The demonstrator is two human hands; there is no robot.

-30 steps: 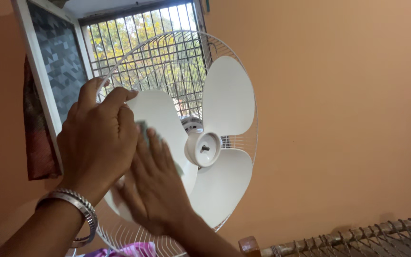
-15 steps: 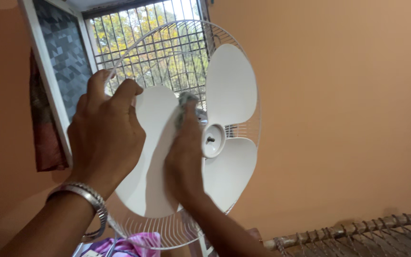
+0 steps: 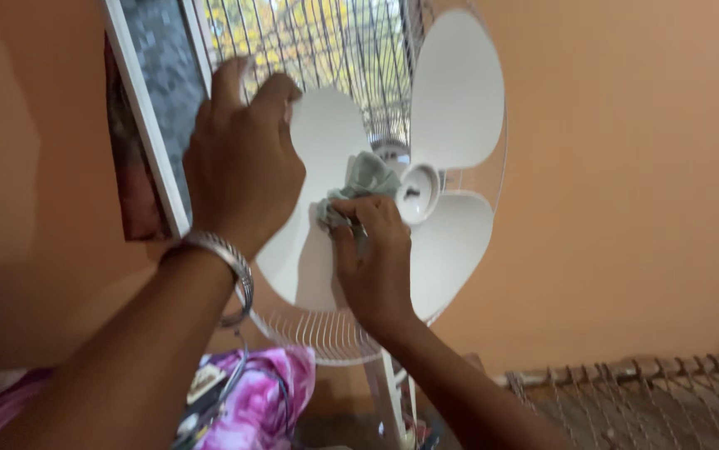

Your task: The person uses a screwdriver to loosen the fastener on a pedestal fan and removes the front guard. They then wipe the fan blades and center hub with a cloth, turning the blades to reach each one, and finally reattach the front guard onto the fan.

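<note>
A white pedestal fan (image 3: pixel 447 100) stands before me with its front guard off, three white blades around a round hub (image 3: pixel 416 193). My left hand (image 3: pixel 243 162), a silver bangle on its wrist, grips the top edge of the left blade (image 3: pixel 326 137). My right hand (image 3: pixel 372 262) holds a crumpled pale green cloth (image 3: pixel 364 179) and presses it on that blade beside the hub. The rear wire guard (image 3: pixel 326 333) shows behind and below the blades.
A barred window (image 3: pixel 318 42) with an open white-framed shutter (image 3: pixel 155 108) lies behind the fan. Orange walls flank it. A pink flowered fabric (image 3: pixel 259 400) sits low at left. A woven cot edge (image 3: pixel 643 392) runs along the lower right.
My right hand has slid from the blade's lower part up toward the hub, and the green cloth now shows bunched in its fingers. My left hand stays on the blade edge.
</note>
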